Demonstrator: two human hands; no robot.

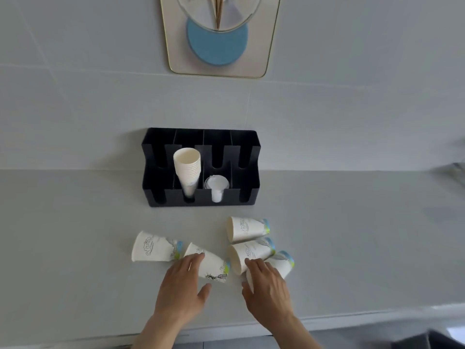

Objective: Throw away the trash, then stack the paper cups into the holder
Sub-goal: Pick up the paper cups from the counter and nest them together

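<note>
Your left hand (181,283) spreads wide, fingertips on a tipped cup (210,265), its length running rightward. Right hand (266,283) drapes loosely over another cup (279,264). Holder (201,195) lies beyond both.

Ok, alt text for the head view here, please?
Two bare hands, left hand and right hand, reach onto five paper cups lying sideways on a grey counter. Behind them, a black holder contains a cup stack.

Framed picture (219,36): top cut off by the frame's upper edge.
Right hand (266,288): hides most of one paper cup (283,263) from us.
Far right: blurred shapes we cannot identify.
</note>
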